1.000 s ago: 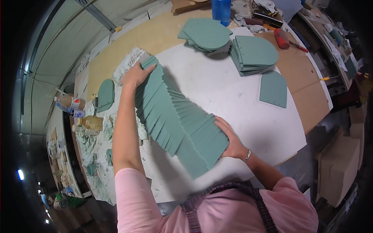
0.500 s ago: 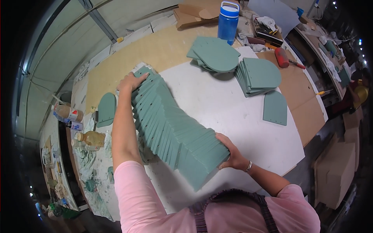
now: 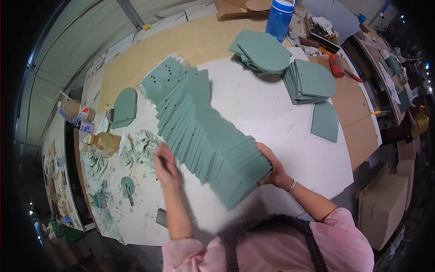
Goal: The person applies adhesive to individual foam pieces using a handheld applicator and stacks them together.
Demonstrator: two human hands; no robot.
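**Right hand (image 3: 274, 170) holds one end of a long row of green plates (image 3: 213, 145)**

The long row of green plates lies across the middle of the white surface (image 3: 253, 109). It runs from the far left to the near right. The plates lean on each other, and many have little holes along their left edge. At the far end they spread out a bit.

The right hand grips the near right end, with its fingers bent around the edge. The left hand (image 3: 166, 164) is just beside the left edge of the row. It is blurry, so I can't tell if it touches the row or how bent its fingers are. I see nothing in it. A crumpled rag (image 3: 140, 147) is close by on the left.

I think the step now is handling the row. Moving it would seem to call for a good hold with both hands, since loose plates could slide apart.

Two more piles, one far (image 3: 265, 52) and one to its right (image 3: 312, 79), sit past the row. One single plate (image 3: 324, 122) lies on the right, near the second pile.
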